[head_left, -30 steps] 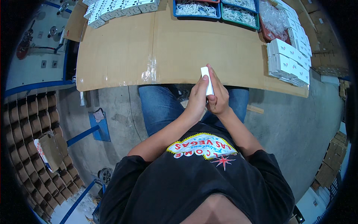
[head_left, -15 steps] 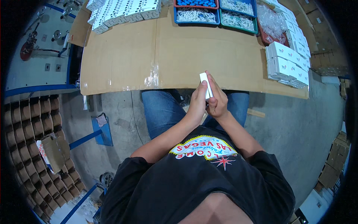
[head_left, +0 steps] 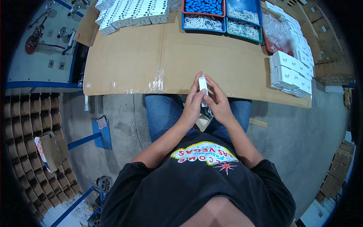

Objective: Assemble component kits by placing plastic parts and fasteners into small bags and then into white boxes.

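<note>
Between my two hands, just over the near edge of the cardboard-topped table, is a slim white box. My left hand grips it from the left, with the thumb across its lower part. From the other side my right hand closes on the same box, fingertips along its right edge and thumb near its lower end. The far end of the box points away from me, and its near end is partly covered by my thumbs.
Rows of white boxes stand at the back left. Behind the middle are trays of blue pieces and small white pieces. Stacked white boxes and a red tray with clear plastic bags occupy the right. A cardboard divider lies left.
The white box has turned from tilted to more upright in view, and my palms have parted around it. Both hands have shifted slightly left; the whole view has also moved a little.
</note>
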Demonstrator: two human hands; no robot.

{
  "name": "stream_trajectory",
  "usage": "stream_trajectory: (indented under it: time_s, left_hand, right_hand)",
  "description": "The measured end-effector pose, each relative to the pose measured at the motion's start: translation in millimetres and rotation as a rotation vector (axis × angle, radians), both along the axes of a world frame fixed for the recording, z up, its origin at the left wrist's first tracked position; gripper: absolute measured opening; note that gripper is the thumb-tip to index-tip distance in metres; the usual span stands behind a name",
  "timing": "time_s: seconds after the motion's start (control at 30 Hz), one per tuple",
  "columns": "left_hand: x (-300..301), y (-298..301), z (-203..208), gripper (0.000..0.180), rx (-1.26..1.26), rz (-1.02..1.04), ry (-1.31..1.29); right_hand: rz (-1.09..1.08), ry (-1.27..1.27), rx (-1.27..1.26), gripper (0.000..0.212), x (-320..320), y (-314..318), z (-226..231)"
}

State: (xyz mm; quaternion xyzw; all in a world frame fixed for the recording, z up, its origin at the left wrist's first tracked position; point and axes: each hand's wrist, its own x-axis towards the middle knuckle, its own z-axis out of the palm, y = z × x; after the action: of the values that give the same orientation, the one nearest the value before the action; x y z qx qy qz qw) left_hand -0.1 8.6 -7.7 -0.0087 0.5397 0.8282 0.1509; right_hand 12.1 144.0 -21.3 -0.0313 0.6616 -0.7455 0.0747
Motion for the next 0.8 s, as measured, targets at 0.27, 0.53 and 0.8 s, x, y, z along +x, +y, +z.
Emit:
stream_trajectory:
  time_s: [0.27,0.53,0.8]
  left_hand:
    - [-9.7,-19.6,5.8,0.085,0.150,-0.229,-0.475]
    - [2.2,-2.9,23.7,0.064,0.209,-0.217,-0.588]
    - [7.3,6.2,13.7,0.058,0.202,-0.111,-0.476]
  right_hand:
    - [-0.001,0.196,0.236,0.058,-3.7,10.2,11.3]
    - [-0.063,0.452,0.532,0.056,1.2,5.9,8.9]
    - [-0.079,0.600,0.660,0.053,3.3,9.1,-2.9]
